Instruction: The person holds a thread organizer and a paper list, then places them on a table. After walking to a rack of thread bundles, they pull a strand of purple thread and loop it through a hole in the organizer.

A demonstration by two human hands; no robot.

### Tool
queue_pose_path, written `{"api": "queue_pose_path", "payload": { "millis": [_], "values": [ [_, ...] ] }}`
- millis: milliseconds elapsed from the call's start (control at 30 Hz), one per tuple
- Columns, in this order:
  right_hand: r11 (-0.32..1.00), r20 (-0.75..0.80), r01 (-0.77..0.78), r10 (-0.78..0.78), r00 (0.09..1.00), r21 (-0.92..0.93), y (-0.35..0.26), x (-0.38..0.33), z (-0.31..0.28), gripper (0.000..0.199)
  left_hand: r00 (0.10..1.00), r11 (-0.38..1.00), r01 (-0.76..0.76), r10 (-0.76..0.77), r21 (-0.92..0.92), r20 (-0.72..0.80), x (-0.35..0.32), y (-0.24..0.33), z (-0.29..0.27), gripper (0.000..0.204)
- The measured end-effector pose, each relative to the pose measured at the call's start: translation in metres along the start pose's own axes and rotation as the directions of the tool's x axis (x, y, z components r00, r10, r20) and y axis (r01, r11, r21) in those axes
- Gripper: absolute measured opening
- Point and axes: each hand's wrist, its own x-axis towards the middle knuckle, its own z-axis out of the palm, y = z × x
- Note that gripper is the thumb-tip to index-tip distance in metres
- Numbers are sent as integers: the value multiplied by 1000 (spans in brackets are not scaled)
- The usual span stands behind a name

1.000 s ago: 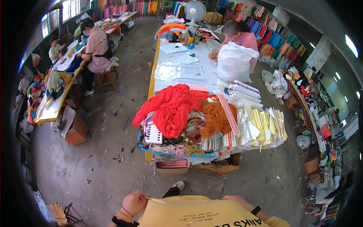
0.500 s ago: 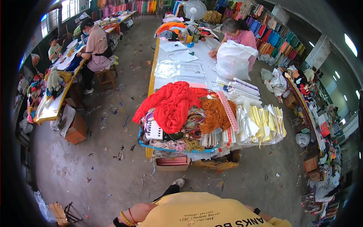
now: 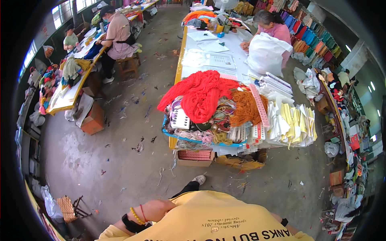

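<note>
My left hand is at the front of my yellow shirt, below a yellow bead bracelet, a red cord and a dark wristband. Its fingers are out of sight against the shirt. On my right side only a bit of wrist with a dark band shows; the hand itself is hidden. Ahead stands a long white table. At its near end a blue-rimmed tray is heaped with red yarn, rust-brown yarn and mixed skeins. White and yellow paper bundles lie beside it.
A person in pink sits at the table behind a white bag. Two people work at the left table. Cardboard boxes sit under the near table end. A stool stands at lower left; yarn scraps litter the floor.
The view has shifted, so the table and yarn sit higher and further right. More of my left forearm and hand now shows in front of the shirt.
</note>
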Motion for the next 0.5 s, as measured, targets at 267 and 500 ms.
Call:
{"api": "queue_pose_path", "payload": {
  "millis": [267, 500],
  "values": [
    [992, -188, -124, 116, 975, -29, 29, 27, 23, 27, 1000, 947, 29, -29, 320, -3, 5, 3, 16, 19],
    [993, -96, -28, 17, 995, -117, 6, 6, 18, 31, 982, 962, 119, -79, 245, -169, -16, -9, 7, 13]
  ]
}}
